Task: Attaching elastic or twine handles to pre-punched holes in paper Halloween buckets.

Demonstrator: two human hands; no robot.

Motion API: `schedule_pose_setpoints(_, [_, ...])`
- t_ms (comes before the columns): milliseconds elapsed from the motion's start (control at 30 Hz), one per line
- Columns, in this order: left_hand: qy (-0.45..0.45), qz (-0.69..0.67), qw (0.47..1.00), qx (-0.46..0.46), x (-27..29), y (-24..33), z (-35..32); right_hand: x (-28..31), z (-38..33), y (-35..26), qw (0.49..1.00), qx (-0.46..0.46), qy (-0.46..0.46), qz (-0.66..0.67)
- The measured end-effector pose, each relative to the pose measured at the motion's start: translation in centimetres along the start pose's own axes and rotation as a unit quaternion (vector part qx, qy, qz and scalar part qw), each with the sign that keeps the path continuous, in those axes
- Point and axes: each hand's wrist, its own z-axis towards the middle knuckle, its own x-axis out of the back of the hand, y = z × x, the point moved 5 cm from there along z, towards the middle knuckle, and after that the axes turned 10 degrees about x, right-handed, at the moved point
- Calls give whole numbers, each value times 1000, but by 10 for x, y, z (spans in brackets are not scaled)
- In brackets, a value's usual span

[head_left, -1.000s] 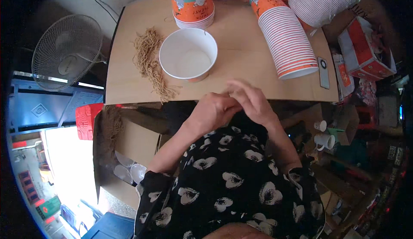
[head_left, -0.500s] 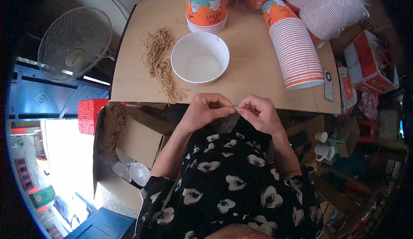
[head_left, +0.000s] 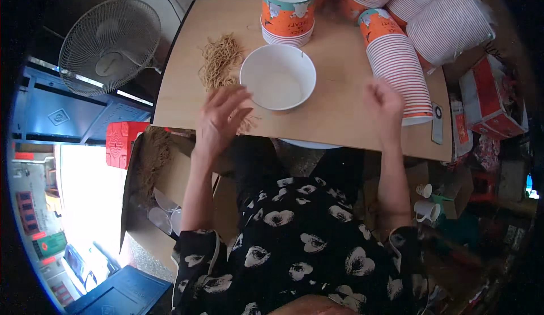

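Note:
My left hand (head_left: 220, 116), its fingers apart, reaches over the table's front left, at the lower end of a tangled heap of thin tan strands (head_left: 221, 60). Part of the heap is hidden behind that hand. Just to its right stands a wide white paper bucket (head_left: 279, 79), mouth up, its pale inside showing. My right hand (head_left: 388, 102) is raised at the right with its fingers curled in, slightly blurred. What it holds, if anything, does not show. Directly behind it lies a long nested stack of paper buckets (head_left: 399, 68), white-rimmed with an orange printed end.
Upside-down orange buckets (head_left: 288, 17) stand behind the white one. More bagged bucket stacks (head_left: 450, 23) crowd the back right. A fan (head_left: 110, 48) is off the table's left side. Below stands a cardboard box (head_left: 175, 173); a red box (head_left: 490, 99) sits at the right.
My hands have parted from where they met, fingertips together, at the table's front edge. The left moved left to the strands; the right moved up and right. The view shifted slightly.

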Motion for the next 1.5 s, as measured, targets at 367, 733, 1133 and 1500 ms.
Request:
schedule_pose_setpoints(367, [-101,-193,972,84,-18,1,21,-90,-1,-88,964,259,-65,16])
schedule_pose_setpoints(733, [-93,-293,932,192,-32,-13,18,-136,-28,-32,983,184,-24,14])
schedule_pose_setpoints(1133, [-95,-341,912,206,-31,5,19,-138,-29,-36,983,176,-34,-35])
schedule_pose_setpoints(1500, [-94,-312,923,204,-32,10,21,-138,-28,-31,983,177,-37,-35])
